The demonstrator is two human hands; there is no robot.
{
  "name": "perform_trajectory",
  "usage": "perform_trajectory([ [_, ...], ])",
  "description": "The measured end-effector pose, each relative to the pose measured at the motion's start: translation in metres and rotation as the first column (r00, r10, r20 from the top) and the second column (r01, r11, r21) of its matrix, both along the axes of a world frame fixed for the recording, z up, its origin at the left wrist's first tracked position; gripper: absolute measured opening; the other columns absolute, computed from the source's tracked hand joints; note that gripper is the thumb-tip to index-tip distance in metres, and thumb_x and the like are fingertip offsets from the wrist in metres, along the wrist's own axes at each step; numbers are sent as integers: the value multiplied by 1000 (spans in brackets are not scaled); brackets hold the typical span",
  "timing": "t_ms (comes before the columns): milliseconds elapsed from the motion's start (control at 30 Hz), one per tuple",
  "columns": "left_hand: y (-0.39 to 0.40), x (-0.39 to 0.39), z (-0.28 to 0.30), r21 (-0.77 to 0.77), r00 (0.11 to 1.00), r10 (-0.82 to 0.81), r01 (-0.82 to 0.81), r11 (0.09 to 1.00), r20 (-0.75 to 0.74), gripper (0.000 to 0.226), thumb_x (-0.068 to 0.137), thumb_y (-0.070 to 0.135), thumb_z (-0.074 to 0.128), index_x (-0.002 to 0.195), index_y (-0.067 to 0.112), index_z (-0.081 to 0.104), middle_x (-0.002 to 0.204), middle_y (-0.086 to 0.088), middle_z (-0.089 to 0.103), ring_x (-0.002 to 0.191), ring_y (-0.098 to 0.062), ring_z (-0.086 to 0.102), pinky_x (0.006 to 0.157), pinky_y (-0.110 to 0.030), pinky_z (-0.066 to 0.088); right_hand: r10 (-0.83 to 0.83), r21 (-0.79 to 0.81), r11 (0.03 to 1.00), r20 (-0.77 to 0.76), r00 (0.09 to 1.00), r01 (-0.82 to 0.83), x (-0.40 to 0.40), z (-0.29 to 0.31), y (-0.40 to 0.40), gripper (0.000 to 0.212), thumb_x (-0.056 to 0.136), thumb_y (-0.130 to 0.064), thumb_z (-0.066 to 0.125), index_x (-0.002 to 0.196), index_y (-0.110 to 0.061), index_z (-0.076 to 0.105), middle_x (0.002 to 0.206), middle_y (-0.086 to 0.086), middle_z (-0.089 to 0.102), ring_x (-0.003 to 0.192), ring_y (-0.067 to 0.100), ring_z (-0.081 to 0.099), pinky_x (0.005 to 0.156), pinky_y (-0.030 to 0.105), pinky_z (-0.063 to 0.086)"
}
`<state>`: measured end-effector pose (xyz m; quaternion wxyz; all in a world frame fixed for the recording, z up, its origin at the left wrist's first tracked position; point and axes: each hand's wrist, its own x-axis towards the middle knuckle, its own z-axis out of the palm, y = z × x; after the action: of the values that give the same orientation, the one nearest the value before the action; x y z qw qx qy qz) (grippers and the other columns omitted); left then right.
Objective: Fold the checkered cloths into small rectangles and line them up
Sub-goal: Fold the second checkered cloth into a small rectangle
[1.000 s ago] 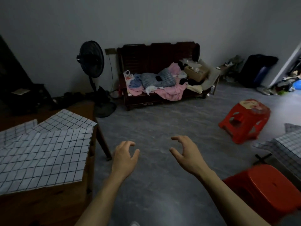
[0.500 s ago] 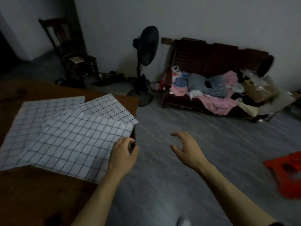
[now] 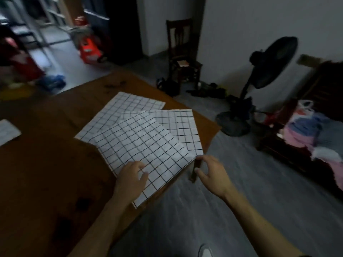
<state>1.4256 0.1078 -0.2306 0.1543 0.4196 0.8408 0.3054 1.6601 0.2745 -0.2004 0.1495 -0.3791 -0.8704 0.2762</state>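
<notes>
The left hand has come down onto the top checkered cloth, where a second ago it hung in the air over the floor; its fingers lie loosely curled on the near part of the fabric, pressing rather than pinching as far as the view shows. The right hand has closed in on the same cloth's right corner, fingers spread and released, gripping nothing, just beside the corner where it overhangs the surface. The person has turned to the work, and the first fold looks ready to start.

Under the top cloth lie two more checkered cloths, fanned out: one showing to its right, one beyond it to the left. All three are flat and unfolded, so nothing is lined up yet. Far left of the top cloth, a pale cloth lies at the frame edge, too cropped to judge.

Beyond the cloths stand a wooden chair and, to its right, a black standing fan. Neither blocks the hands; the overlap of the cloths is the main nuisance.
</notes>
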Motion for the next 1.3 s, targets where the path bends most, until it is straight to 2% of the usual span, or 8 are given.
perform_trajectory([
  [233,12,81,9,-59,996,85,-86,994,-27,27,91,35,60,117,26,56,115,11,51,112,-8,45,94,-27,40,261,-49,964,5,965,-261,25,-34,46,43,87,-30,66,128,-24,55,128,-5,57,119,9,49,99,19,35],
  [367,-8,91,1,-136,987,139,-149,979,-78,32,93,37,61,122,25,56,122,10,52,115,-9,45,99,-25,39,323,-116,938,-40,945,-326,14,-40,48,51,80,-22,76,127,-21,56,128,-1,56,121,15,50,105,34,42],
  [533,-24,81,-16,-194,974,209,-223,955,-90,27,90,38,61,114,26,58,116,7,57,110,-14,49,90,-24,40,402,-156,904,-6,916,-398,-9,-54,42,55,80,-22,76,130,-22,54,130,-3,54,124,14,48,106,25,35],
  [800,5,50,-52,-124,959,281,-281,952,-19,38,89,38,63,123,23,54,125,5,48,117,-13,43,99,-30,43,422,-85,906,95,902,-415,-47,-76,47,44,86,-23,70,128,-23,56,127,-7,54,119,9,48,104,23,36],
  [900,9,46,-68,-182,958,264,-281,942,-109,47,87,40,63,128,24,47,134,4,43,125,-15,38,103,-32,40,461,-25,885,187,867,-465,-64,-89,51,48,85,-24,68,130,-25,54,131,-6,53,123,12,46,105,23,33],
  [1033,0,47,-82,-304,965,225,-256,918,-131,79,80,46,70,146,23,34,153,1,27,141,-20,23,114,-33,30,553,9,818,259,792,-575,-78,-100,43,69,81,-23,71,143,-27,43,148,-5,40,136,13,35,113,22,23],
  [1167,-5,49,-90,-385,969,188,-236,892,-158,78,80,32,70,146,20,31,154,-2,27,137,-23,30,105,-34,39,651,47,714,323,687,-698,-83,-121,42,90,71,-32,80,149,-30,34,153,-4,34,140,15,31,116,31,28],
  [1300,-7,51,-94,-381,956,188,-265,886,-228,66,63,16,79,125,16,56,128,-4,56,117,-25,54,78,-33,50,643,71,693,389,659,-718,-85,-136,45,94,57,-36,88,140,-26,44,143,-2,46,132,20,45,105,41,44],
])
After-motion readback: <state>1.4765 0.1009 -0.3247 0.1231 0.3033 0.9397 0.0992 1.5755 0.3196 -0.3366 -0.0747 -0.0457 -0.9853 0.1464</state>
